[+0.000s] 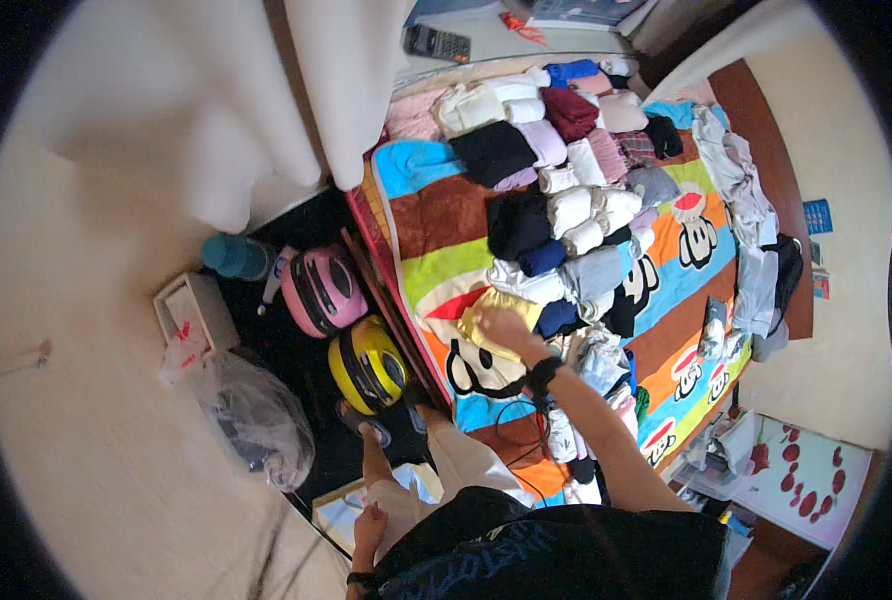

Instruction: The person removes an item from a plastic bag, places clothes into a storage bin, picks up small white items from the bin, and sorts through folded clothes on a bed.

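Observation:
My right hand (507, 331), with a dark band at its wrist, reaches over the near left part of the bed. Its fingers are curled on a folded yellow garment (494, 306). Dark navy cloth (556, 319) lies against the garment's right side, and a folded white piece (526, 284) is just beyond it. Down beside my thigh hangs my left hand (369, 526), its fingers loosely closed and nothing showing in them. Many folded and rolled clothes, among them a black piece (506, 152) and a maroon one (570, 114), cover the bed's middle.
A striped, cartoon-print blanket (436, 215) covers the bed. Left of it, a pink helmet-like case (323, 292) and a yellow one (367, 365) stand on the dark floor, near a plastic bag (266, 420) and a white box (196, 315). A dark cable (511, 440) loops by my right arm.

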A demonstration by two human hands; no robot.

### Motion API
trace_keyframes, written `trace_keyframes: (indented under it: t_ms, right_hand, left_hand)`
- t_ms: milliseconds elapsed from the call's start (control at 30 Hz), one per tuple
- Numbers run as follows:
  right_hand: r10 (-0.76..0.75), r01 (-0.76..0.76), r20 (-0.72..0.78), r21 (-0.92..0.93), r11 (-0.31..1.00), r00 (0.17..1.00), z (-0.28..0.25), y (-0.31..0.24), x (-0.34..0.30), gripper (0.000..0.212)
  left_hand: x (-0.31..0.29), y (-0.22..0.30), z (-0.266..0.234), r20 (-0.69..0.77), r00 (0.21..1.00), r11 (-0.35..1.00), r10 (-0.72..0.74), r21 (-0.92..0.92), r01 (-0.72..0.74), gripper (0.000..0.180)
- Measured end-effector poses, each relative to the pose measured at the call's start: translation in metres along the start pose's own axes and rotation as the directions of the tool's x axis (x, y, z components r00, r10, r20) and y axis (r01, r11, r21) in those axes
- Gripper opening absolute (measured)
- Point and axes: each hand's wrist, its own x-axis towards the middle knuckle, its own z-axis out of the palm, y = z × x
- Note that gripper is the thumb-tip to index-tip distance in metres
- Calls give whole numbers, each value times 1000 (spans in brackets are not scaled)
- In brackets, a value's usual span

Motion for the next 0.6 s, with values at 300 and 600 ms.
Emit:
trace_keyframes:
  t_ms: [300,600]
  right_hand:
    - [-86,55,217,146,988,972,39,-103,-124,19]
    - [331,-356,132,286,890,934,-26,-208,-175,24]
  left_hand:
    - [-14,-9,-99,-204,967,968,-155,-229,107,22]
    - [39,-15,-230,-175,887,904,428,88,-419,29]
